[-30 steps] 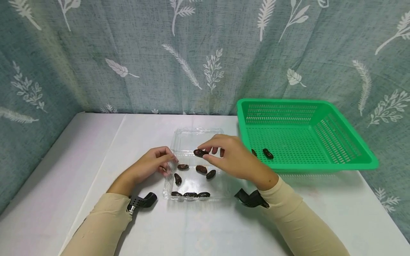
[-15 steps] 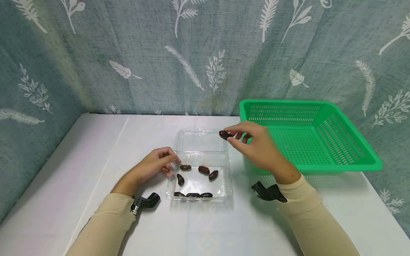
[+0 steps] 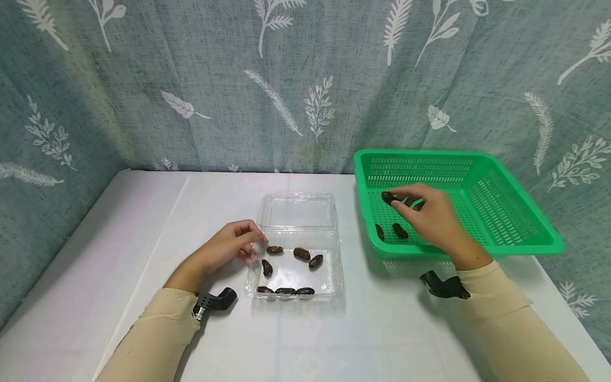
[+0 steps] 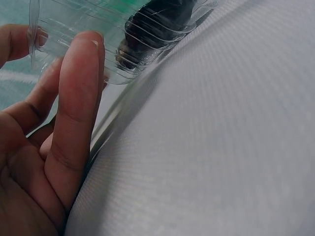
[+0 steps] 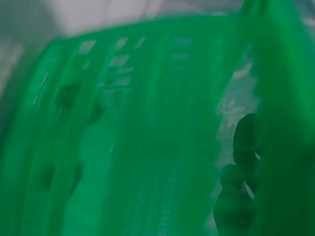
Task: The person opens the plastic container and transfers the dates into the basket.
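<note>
Over the left part of the green basket (image 3: 520, 212), my right hand (image 3: 427, 215) pinches a dark brown date (image 3: 389, 198) between thumb and fingertips. Two more dates lie beneath on the basket floor, one a wrinkled date (image 3: 400, 231). My left hand (image 3: 229, 244) grips the left side of a clear plastic clamshell box (image 3: 329, 276); the left wrist view has its fingers (image 4: 78, 93) at the ridged wall, with a dark date (image 4: 157, 29) behind the plastic. Several dates rest in the box, among them a date (image 3: 302, 253) near the middle and a row along the front wall.
The box's clear lid (image 3: 298, 209) is folded back, away from me. A white cloth covers the table (image 3: 229, 339), and a patterned grey-green curtain (image 3: 215, 106) hangs behind it. The basket's near wall (image 5: 147, 98) fills the blurred right wrist view.
My right hand has moved right, from above the clear box to over the green basket, still pinching the date. My left hand has stayed at the box's side.
</note>
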`<state>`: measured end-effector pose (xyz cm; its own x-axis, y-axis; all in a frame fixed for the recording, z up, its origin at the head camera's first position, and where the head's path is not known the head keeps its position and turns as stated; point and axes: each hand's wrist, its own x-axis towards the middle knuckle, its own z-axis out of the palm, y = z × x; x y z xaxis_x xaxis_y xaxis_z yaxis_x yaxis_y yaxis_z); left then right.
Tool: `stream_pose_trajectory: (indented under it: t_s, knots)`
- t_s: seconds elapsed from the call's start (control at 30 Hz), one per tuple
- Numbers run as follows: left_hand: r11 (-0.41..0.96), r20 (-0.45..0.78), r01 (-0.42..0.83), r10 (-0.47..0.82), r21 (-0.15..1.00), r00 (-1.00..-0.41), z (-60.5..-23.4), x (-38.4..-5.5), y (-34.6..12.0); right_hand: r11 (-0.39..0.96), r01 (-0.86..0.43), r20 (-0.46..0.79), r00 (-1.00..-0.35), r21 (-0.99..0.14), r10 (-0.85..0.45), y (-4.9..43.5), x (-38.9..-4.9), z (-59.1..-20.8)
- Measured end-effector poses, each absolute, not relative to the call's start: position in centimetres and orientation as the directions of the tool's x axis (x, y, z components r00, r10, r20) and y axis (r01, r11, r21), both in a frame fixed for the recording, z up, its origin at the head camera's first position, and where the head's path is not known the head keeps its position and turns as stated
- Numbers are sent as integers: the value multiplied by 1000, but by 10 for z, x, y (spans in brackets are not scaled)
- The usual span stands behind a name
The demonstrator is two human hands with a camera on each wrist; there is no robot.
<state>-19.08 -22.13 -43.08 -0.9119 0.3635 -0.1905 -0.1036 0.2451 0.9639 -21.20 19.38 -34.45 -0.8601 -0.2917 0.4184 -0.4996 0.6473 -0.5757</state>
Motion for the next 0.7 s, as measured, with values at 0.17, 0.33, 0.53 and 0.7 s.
stream_pose_trajectory:
  t_s: [0.17,0.33,0.53,0.7]
  knots:
    - [240,-191,-106,362,965,-912,-432,-192,-223,737,-433,293,-900,-518,-323,212,-220,-346]
    - [241,-194,-108,369,965,-909,-433,-192,-224,792,-370,119,-925,-485,-360,221,-229,-349]
    - [231,-190,-110,360,967,-914,-432,-193,-223,812,-367,-24,-906,-455,-423,219,-238,-352]
    - [229,-194,-118,344,966,-919,-432,-192,-222,812,-396,-65,-883,-429,-465,216,-240,-355]
